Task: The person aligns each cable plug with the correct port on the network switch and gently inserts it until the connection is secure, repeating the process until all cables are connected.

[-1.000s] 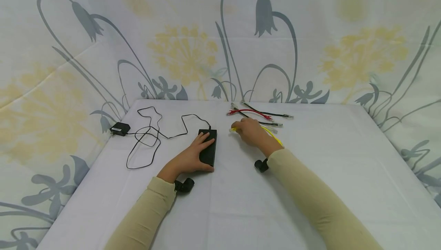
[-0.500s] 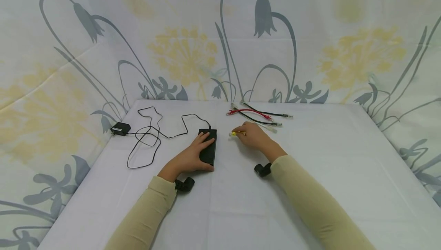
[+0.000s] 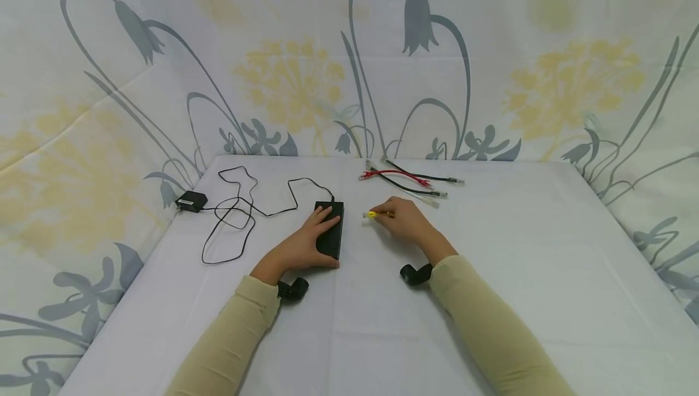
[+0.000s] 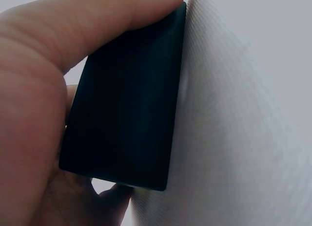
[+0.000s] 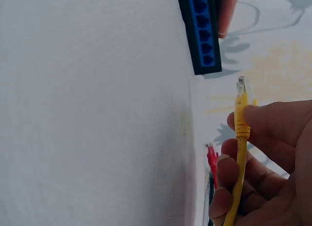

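Observation:
My left hand holds a black network switch on the table, fingers spread over its top and thumb at the near end. In the left wrist view, thumb and fingers reach around the switch's dark end. The right wrist view shows its row of blue ports, facing right toward the other hand. My right hand pinches a yellow Ethernet cable just behind its clear plug, with the cable running down through the curled fingers. The plug points at the switch, a short gap away.
Behind my right hand lie a red Ethernet cable, two black Ethernet cables and a pale one. A black power adapter sits at the left edge, its looped thin cord running to the switch's far end.
My right hand has shifted slightly down and right with the yellow cable, whose trailing length no longer shows beyond the wrist. The left hand and the switch stay put.

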Motion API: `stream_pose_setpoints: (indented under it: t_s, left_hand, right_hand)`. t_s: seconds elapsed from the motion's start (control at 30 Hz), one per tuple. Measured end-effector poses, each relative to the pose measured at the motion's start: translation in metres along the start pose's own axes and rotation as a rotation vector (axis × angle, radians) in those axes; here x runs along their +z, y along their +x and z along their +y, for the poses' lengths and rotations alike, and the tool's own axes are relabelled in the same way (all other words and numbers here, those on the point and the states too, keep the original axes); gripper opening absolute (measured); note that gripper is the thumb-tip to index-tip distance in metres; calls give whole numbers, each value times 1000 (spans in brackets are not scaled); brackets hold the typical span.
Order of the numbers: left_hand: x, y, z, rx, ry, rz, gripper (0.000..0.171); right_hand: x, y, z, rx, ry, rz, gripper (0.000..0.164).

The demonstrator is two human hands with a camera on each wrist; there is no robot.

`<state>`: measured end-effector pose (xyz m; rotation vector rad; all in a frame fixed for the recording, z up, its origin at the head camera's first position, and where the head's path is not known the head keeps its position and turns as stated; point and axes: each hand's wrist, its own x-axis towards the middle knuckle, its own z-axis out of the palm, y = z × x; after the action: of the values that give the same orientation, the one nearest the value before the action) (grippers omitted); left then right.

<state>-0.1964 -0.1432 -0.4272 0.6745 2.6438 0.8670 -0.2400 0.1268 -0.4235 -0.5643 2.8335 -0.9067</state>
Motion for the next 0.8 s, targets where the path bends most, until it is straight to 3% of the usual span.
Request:
stream_pose_setpoints:
  t_s: [0.8]
  left_hand:
    - [1, 1, -1, -8, 13, 4, 101]
  right_hand:
    - [19, -20, -21, -33, 87, -48, 20]
